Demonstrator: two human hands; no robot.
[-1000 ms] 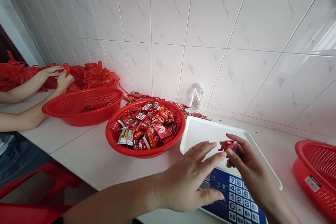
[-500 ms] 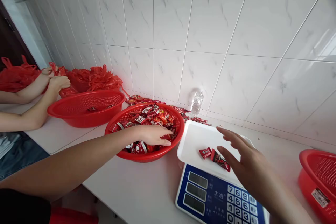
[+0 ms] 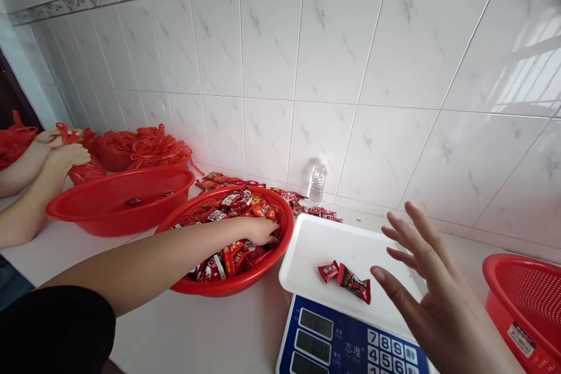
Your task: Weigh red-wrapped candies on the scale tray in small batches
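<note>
My left hand (image 3: pixel 262 230) reaches into a red basket (image 3: pixel 228 286) heaped with red-wrapped candies (image 3: pixel 228 257); its fingers curl down among the wrappers and what they grip is hidden. My right hand (image 3: pixel 432 292) hovers open with fingers spread above the right side of a white scale tray (image 3: pixel 315 239). Two red candies (image 3: pixel 346 277) lie on that tray, just left of my right hand. The scale's blue keypad panel (image 3: pixel 346 345) sits below the tray.
A second, nearly empty red basket (image 3: pixel 118 201) stands to the left, a third red basket (image 3: pixel 526 298) at the far right. Another person's hands (image 3: pixel 56 149) handle red plastic bags (image 3: pixel 135 149) at far left. A small water bottle (image 3: pixel 317 183) and loose candies lie against the tiled wall.
My right hand let go of the candy it held; two candies now lie on the tray and the hand has lifted open. My left hand moved from the scale into the candy basket.
</note>
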